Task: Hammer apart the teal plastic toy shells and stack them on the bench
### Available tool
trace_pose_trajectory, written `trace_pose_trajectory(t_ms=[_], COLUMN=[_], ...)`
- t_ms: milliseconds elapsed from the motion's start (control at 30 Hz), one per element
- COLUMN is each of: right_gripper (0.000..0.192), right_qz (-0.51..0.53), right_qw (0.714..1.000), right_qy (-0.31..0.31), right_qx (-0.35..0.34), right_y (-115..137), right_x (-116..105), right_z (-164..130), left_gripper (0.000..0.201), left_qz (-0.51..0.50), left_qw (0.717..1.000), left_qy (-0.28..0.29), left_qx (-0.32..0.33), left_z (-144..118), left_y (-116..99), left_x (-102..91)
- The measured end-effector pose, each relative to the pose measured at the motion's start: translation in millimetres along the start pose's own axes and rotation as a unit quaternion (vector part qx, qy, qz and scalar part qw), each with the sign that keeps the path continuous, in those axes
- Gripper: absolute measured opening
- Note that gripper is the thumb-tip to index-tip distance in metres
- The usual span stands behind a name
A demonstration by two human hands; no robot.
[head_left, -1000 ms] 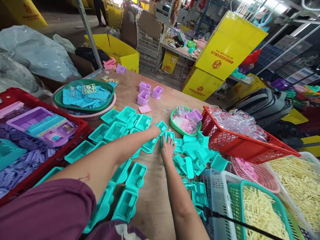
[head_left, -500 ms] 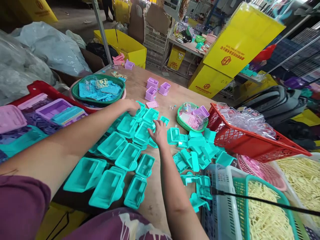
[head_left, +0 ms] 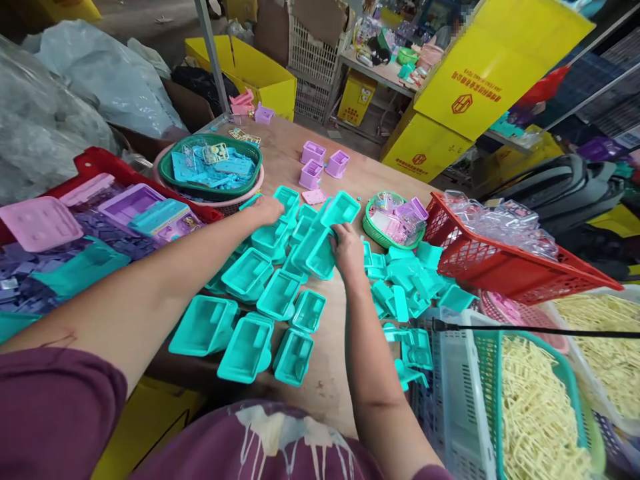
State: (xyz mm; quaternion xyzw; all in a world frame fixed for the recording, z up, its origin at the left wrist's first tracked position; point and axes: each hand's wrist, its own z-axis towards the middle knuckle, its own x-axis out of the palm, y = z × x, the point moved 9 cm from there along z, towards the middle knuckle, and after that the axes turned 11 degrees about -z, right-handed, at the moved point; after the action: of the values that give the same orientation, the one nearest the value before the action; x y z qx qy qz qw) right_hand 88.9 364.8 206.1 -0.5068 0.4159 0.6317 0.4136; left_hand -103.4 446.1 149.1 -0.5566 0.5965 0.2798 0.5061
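Note:
Several teal plastic trays lie spread over the wooden table. My right hand grips a tilted stack of teal trays, lifted off the table near its middle. My left hand reaches across and rests on a teal tray at the far edge of the spread. A heap of smaller teal pieces lies just right of my right hand.
A red crate of purple and pink parts stands at left. Behind the trays sits a green bowl of blue pieces. At right are a small green basket, a red basket of clear packs, and baskets of pale yellow sticks.
My right hand has gathered a stack of teal trays and raised it from the table. My left hand slid a little right along the far trays. The view shifted closer.

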Motion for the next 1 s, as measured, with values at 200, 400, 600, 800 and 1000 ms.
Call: trace_pose_trajectory(t_ms=[200,400,600,800,1000], right_gripper=[0.027,0.03,0.027,0.041,0.069], right_qz=[-0.004,-0.048,-0.058,-0.083,-0.089], right_qw=[0.999,0.975,0.964,0.974,0.975], right_qy=[0.015,0.209,0.253,0.199,0.185], right_qx=[0.033,0.058,0.054,0.071,0.08], right_y=[-53.7,-55.4,-27.9,-31.9,-50.8], right_x=[-14.4,47.6,80.5,50.4,84.0], right_z=[-143.6,-272.4,-288.4,-183.2,-7.7], left_gripper=[0.035,0.038,0.035,0.034,0.032], left_qz=[0.066,0.103,0.098,0.065,0.082], left_qw=[0.998,0.994,0.985,0.97,0.969], left_qy=[-0.004,-0.045,-0.123,-0.217,-0.229], left_qx=[-0.019,0.015,0.076,0.083,0.034], left_z=[-24.3,-40.5,-68.5,-95.8,-102.8], left_y=[-12.5,-51.0,-110.7,-114.4,-100.2], left_x=[-29.6,-79.2,-129.0,-178.4,-182.6])
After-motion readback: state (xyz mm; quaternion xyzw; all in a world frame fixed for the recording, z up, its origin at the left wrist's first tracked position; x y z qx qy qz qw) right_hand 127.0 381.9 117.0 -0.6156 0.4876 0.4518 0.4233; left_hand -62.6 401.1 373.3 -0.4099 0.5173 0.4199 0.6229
